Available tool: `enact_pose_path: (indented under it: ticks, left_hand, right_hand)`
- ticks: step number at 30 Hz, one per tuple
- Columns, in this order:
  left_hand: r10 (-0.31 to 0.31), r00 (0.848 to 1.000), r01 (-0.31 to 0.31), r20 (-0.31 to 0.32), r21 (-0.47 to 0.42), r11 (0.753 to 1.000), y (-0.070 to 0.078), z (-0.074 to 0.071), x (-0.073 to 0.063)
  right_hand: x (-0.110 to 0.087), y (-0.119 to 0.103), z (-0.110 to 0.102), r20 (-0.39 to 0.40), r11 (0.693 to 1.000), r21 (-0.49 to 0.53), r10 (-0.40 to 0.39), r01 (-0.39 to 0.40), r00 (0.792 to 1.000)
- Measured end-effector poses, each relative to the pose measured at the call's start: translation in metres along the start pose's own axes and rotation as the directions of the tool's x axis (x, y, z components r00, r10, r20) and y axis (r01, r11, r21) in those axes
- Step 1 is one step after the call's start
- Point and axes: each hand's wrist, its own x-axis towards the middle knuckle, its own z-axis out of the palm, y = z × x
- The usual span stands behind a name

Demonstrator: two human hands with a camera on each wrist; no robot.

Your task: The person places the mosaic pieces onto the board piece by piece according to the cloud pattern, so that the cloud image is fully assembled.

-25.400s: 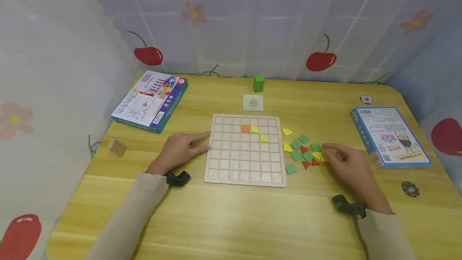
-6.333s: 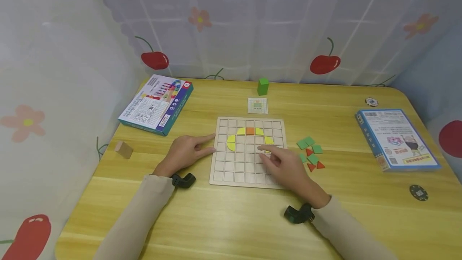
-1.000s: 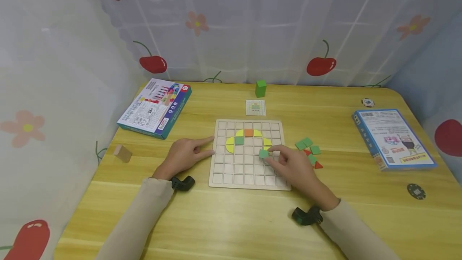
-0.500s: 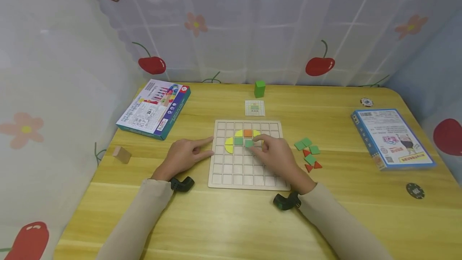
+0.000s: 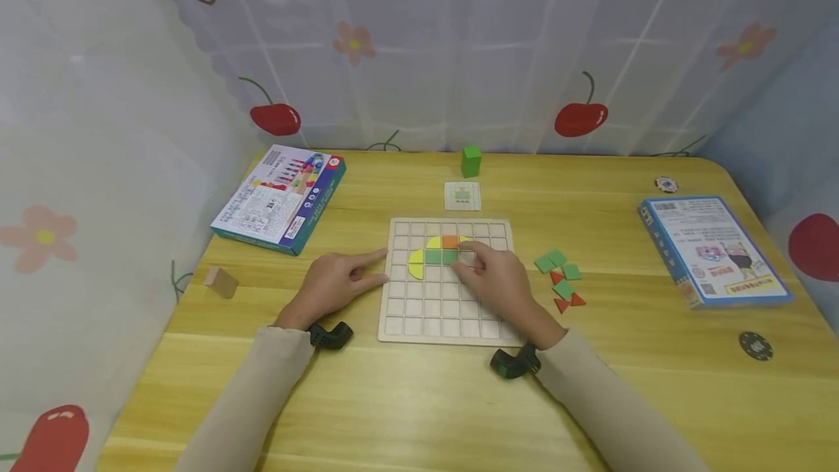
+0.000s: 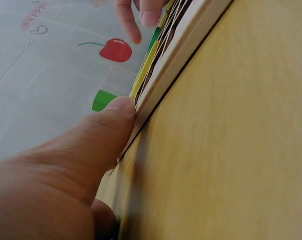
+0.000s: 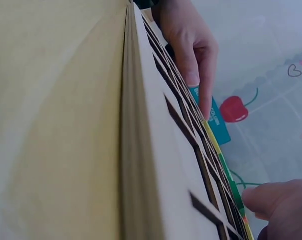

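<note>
On the tabletop (image 5: 419, 403), a wooden block (image 5: 221, 282) sits near the left edge and a white-topped box (image 5: 278, 197) near the far left corner, while the left hand (image 5: 331, 284) touches the gridded board's (image 5: 422, 308) left edge with index finger and thumb spread. On the board, mid-table, yellow pieces (image 5: 416, 270) adjoin two green squares (image 5: 434, 257), the right one directly below an orange square (image 5: 449, 241); the right hand (image 5: 501, 279) has thumb and index finger at that green square, but whether they pinch it cannot be told. Loose green squares (image 5: 572, 272) and red triangles (image 5: 561, 306) lie past the board's right edge, and a blue-sided box (image 5: 717, 250) near the tabletop's right edge.
</note>
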Motion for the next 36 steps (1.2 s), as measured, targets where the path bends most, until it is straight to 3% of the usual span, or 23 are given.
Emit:
enact_pose_path:
  ticks: [18, 23, 30, 36]
  left_hand:
    - [-0.016, 1.0, 0.016, 0.008, -0.016, 1.0, 0.0, 0.002, -0.002]
    - [-0.025, 1.0, 0.025, 0.004, -0.019, 1.0, -0.002, 0.003, -0.003]
    - [-0.013, 1.0, 0.013, -0.006, -0.015, 1.0, 0.001, 0.0, -0.003]
    - [0.002, 1.0, -0.002, -0.013, -0.005, 1.0, 0.001, 0.0, -0.001]
  right_hand:
    - [-0.005, 0.005, 0.006, -0.008, 0.996, -0.045, -0.077, 0.077, 0.997]
    - [-0.008, 0.004, 0.003, -0.043, 0.997, 0.016, -0.072, 0.073, 0.996]
    - [-0.027, 0.019, -0.023, -0.185, 0.992, 0.066, -0.094, 0.108, 0.978]
    - [-0.047, 0.055, -0.057, -0.241, 0.999, -0.029, -0.041, 0.035, 0.97]
